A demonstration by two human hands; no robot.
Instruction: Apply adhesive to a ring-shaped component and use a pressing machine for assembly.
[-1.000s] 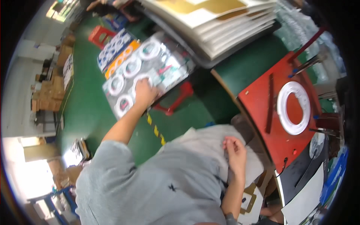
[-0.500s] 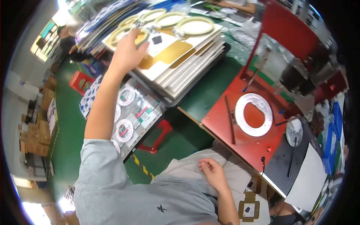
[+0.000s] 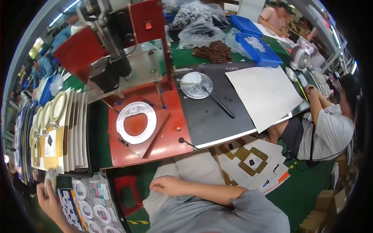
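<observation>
At the lower left, my left hand [image 3: 49,200] is raised beside the stack of printed card sheets [image 3: 77,132]. Its thumb and fingers close on a small pale thing, too smeared by motion to name. Several pale yellow rings with metal clips [image 3: 58,106] lie on that stack. My right hand [image 3: 166,185] rests over my lap with its fingers loosely curled, and nothing shows in it. In front of me, a white ring-shaped plate [image 3: 121,123] sits on the red base [image 3: 171,134] of a press machine.
A clear dish [image 3: 206,91] with a black-handled tool [image 3: 222,105] stands on the black mat. Beside it lies a white sheet [image 3: 264,93]. Farther back are blue bins [image 3: 268,58] and a brown cloth [image 3: 213,52]. Another person [image 3: 330,120] sits at right.
The view has swung right, toward the press. My left hand has come away from the rings on the stack, back and down toward me. The right hand stays over my lap.
</observation>
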